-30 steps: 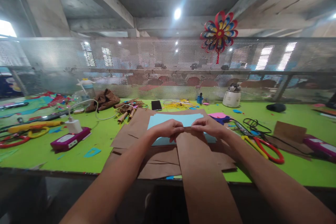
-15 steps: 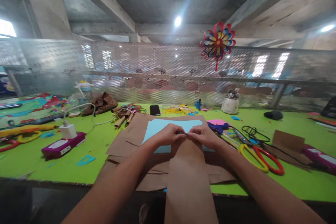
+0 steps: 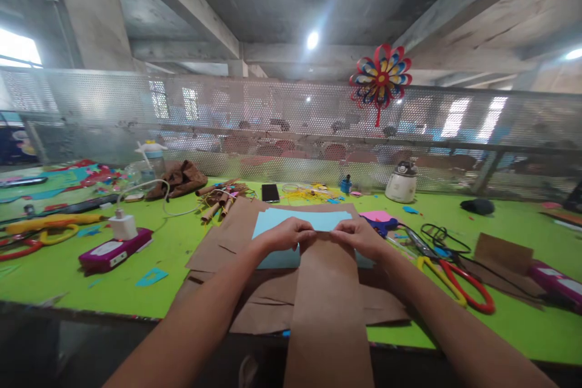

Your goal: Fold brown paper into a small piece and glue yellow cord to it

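A long strip of brown paper (image 3: pixel 330 309) runs from my two hands down toward my lap, over the table's front edge. My left hand (image 3: pixel 293 235) pinches the far left corner of the strip. Its far right corner is between the thumb and fingers of my right hand (image 3: pixel 357 236). The strip's far edge looks narrowly folded or curled, though the fingertips partly hide it. Light blue paper sheets (image 3: pixel 313 219) lie just beyond and under my hands. Larger brown paper sheets (image 3: pixel 264 300) with cut slits are spread beneath them.
Right of my hands lie scissors with red and yellow handles (image 3: pixel 468 288), a blue tool (image 3: pixel 382 225) and black cable. A purple power strip (image 3: pixel 116 250) with a white plug is at left. Rolled brown paper pieces (image 3: pixel 218 203), a phone (image 3: pixel 270 193) and a white bottle (image 3: pixel 401 183) stand farther back.
My hands have moved apart along the strip's far edge, from nearly touching at its middle to the two corners. The view has shifted slightly.
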